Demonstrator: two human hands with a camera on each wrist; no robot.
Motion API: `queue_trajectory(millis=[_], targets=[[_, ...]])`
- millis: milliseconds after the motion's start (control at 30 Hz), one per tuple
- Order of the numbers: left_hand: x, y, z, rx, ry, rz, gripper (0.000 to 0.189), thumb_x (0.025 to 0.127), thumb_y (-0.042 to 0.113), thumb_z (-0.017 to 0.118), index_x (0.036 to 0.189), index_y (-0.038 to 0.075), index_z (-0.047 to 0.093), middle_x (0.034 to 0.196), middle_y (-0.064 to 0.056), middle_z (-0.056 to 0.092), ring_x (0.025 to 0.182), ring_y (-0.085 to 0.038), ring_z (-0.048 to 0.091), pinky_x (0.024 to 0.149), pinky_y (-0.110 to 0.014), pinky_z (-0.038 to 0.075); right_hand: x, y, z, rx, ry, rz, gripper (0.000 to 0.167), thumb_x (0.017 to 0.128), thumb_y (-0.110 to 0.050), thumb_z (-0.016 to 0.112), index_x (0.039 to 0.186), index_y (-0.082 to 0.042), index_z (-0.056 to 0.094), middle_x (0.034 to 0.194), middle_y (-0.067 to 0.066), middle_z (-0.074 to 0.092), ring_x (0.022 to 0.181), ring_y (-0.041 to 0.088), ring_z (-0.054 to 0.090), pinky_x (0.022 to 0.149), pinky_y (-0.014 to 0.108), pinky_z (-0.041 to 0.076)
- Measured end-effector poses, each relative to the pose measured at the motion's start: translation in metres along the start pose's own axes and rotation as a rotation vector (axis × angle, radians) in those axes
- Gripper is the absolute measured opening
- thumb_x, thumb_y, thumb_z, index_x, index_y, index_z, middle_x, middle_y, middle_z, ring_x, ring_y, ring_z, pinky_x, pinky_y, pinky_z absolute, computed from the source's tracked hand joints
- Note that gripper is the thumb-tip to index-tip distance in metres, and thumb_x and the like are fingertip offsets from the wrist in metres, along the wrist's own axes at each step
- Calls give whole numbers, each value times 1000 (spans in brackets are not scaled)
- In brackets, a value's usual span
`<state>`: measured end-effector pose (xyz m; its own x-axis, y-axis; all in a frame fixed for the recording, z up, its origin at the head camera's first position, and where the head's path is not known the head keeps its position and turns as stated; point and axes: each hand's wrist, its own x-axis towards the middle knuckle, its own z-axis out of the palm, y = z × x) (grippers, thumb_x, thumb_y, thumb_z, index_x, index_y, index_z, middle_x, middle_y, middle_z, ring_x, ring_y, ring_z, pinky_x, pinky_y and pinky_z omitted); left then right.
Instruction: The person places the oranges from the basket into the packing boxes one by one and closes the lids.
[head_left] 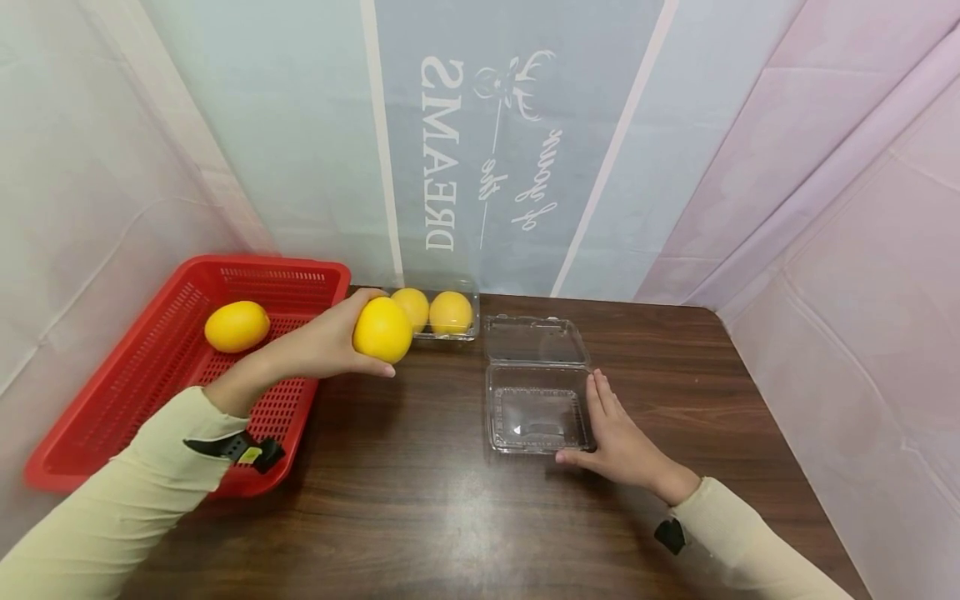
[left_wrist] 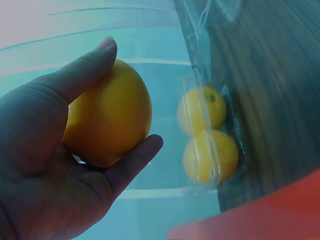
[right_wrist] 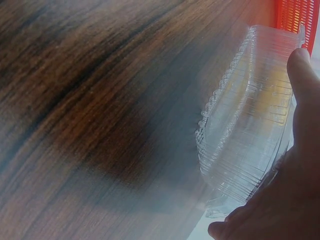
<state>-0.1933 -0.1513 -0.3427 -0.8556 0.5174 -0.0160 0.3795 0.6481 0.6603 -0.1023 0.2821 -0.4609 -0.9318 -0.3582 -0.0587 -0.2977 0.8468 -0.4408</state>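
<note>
My left hand [head_left: 337,333] grips a yellow orange [head_left: 383,330], held up between the red basket and a clear plastic box. In the left wrist view, the thumb and a finger lie on either side of the orange [left_wrist: 112,117]. With fingers fairly straight, my right hand [head_left: 626,446] touches the right side of an opened clear clamshell box [head_left: 536,417]. Its lid is folded back toward the wall. The right wrist view shows the thumb [right_wrist: 302,67] at the rim of this clamshell [right_wrist: 240,135]; part of the hand is cut off there.
Another orange [head_left: 237,327] lies in the red slotted basket [head_left: 187,275] at left. By the wall stands a second clear box [head_left: 468,333] with two oranges [head_left: 451,312] visible inside. Everything stands on a dark wooden table [head_left: 420,500], with printed cloth [head_left: 300,150] hanging behind.
</note>
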Motion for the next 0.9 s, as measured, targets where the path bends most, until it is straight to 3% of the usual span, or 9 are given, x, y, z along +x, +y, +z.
queue_trajectory(millis=[433,700,900], targets=[[11,7,12,-13,-29,18,105,75,34,92,151,1,28,138,-19,51,115,-34,55,99,-56,49,0,1,-1,-2,-13,9,132,81,-63,77,157,12,-1,164,33,-7,153,45,-3,118,65,14],[23,16,23,-42,-13,104,99,71,25,95,146,4,34,131,-15,53,113,-32,55,98,-52,49,1,3,-1,-5,-12,10,132,81,-62,77,157,11,-2,164,33,-8,153,45,-4,118,65,14],[29,21,32,-45,-24,89,99,71,27,95,145,3,36,131,-13,51,111,-30,54,96,-49,49,1,3,-1,-4,-13,9,132,81,-61,78,157,10,-3,164,33,-8,153,46,-2,118,66,15]])
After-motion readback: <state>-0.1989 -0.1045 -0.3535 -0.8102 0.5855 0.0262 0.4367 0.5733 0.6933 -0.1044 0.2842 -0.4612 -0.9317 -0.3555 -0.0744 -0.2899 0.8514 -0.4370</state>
